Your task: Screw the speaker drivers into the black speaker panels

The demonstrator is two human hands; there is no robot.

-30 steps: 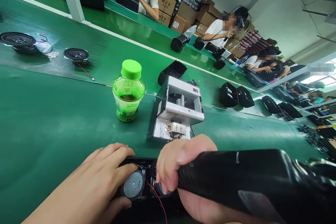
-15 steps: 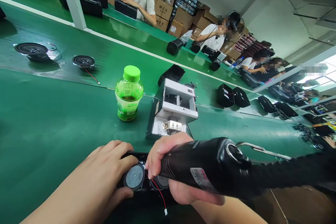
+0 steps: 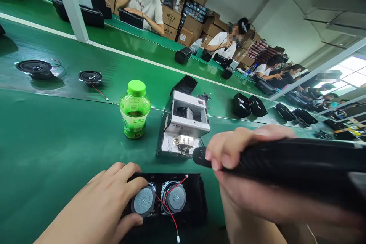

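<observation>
A black speaker housing point(image 3: 194, 206) lies on the green bench with two round speaker drivers set in it, magnets facing up. My left hand point(image 3: 114, 194) grips its left end, thumb and fingers around the left driver point(image 3: 143, 201). Red wires with white plugs run from the drivers; one crosses the right driver point(image 3: 175, 198), the other hangs over the front. My right hand point(image 3: 246, 160) is wrapped around a black electric screwdriver point(image 3: 297, 160), held in the air right of the housing. Its tip points left, near the white screw feeder point(image 3: 188, 124).
A green-capped bottle point(image 3: 135, 110) stands left of the feeder. Two loose speakers, a larger one point(image 3: 34, 68) and a smaller one point(image 3: 90, 77), lie at far left. Black boxes point(image 3: 241, 105) sit to the right. Across the bench, several people work; a white post point(image 3: 70, 5) rises at upper left.
My right hand has lifted the screwdriver away from the housing, to the right and up, uncovering the right driver. My left hand stays on the housing's left end.
</observation>
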